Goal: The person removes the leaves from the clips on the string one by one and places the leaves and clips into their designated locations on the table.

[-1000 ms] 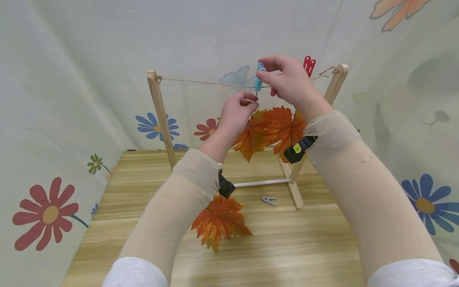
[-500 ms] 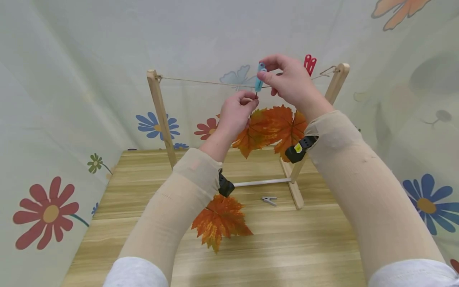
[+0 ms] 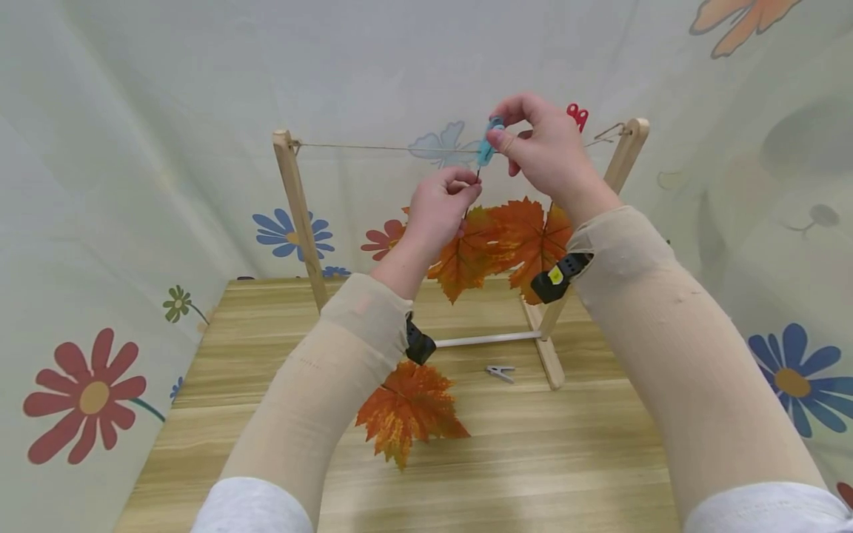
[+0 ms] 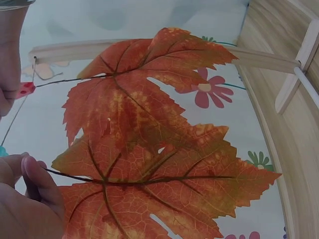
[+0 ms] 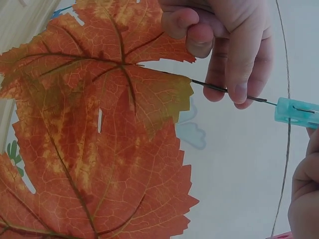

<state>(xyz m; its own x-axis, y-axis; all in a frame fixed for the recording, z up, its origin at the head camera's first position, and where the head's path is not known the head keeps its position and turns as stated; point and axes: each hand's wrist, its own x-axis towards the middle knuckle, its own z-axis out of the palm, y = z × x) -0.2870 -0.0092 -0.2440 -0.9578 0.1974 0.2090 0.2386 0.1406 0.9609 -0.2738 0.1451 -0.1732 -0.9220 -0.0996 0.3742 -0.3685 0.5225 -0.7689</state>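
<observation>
My left hand pinches the dark stem of an orange maple leaf between thumb and fingertips, just below the string. Above it, my right hand pinches the handle end of a light-blue clothespin, which tilts across the string. In the right wrist view the stem's tip meets the front end of that blue clothespin; how firmly it sits there cannot be seen. Beside it, a second maple leaf hangs from a red clothespin, partly hidden behind my right hand.
A wooden frame with a left post and a right post carries the string. A white rod joins its base. On the wood-grain table lie another maple leaf and a grey clothespin.
My right hand has shifted slightly up and right, and the blue clothespin leans more. The string there has risen and looks straighter. My left hand has stayed nearly still.
</observation>
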